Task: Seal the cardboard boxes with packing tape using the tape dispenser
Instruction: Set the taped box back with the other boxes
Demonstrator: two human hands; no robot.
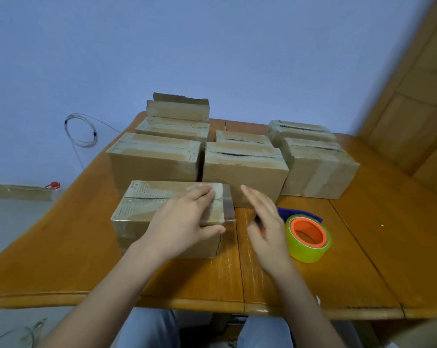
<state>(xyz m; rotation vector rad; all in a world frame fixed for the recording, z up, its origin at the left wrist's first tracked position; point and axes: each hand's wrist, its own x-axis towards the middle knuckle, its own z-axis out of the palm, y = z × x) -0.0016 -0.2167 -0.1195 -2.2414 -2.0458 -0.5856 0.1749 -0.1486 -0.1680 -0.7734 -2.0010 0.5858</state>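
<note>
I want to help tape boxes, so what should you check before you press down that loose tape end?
1. Left hand steadies the front box: ok.
2. Tape end stuck down: not ok, it juts past the box's right edge.
3. Right hand free: ok, open, holding nothing.
4. Tape dispenser close by on the table: ok.
5. Seam fully covered: cannot tell, the left hand hides part.

Left hand (184,222) presses flat on the nearest box (142,205). Right hand (267,222), fingers straight, hovers just beside the tape dispenser (306,251).
</note>
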